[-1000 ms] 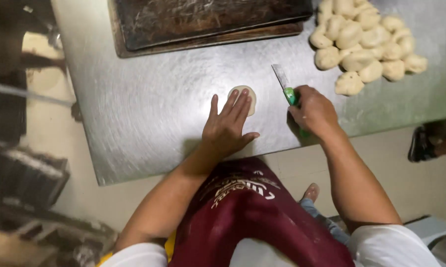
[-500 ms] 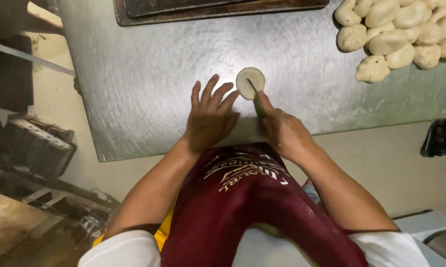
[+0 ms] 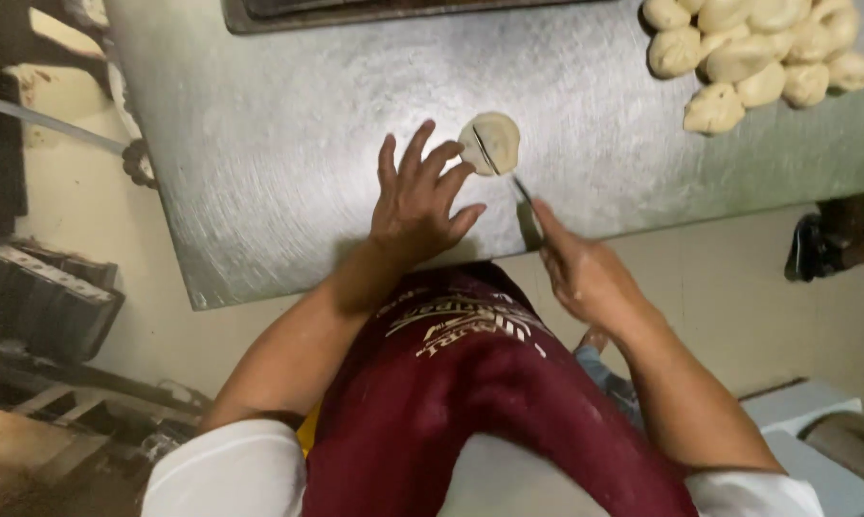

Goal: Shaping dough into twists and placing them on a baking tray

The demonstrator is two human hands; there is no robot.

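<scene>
Left hand (image 3: pixel 420 206) spread flat on grey steel table (image 3: pixel 288 144), fingertips touching small round flat dough disc (image 3: pixel 490 144) at upper centre. Right hand (image 3: pixel 583 273) clenched around thin knife (image 3: pixel 508 177), blade across disc.

A small, pale flattened dough round (image 3: pixel 490 143) lies flat on the steel just past the fingertips of my left hand (image 3: pixel 416 202), touching them. My knife (image 3: pixel 508 177), gripped in my right hand (image 3: pixel 579 272), lays its thin blade slantwise across it.
</scene>
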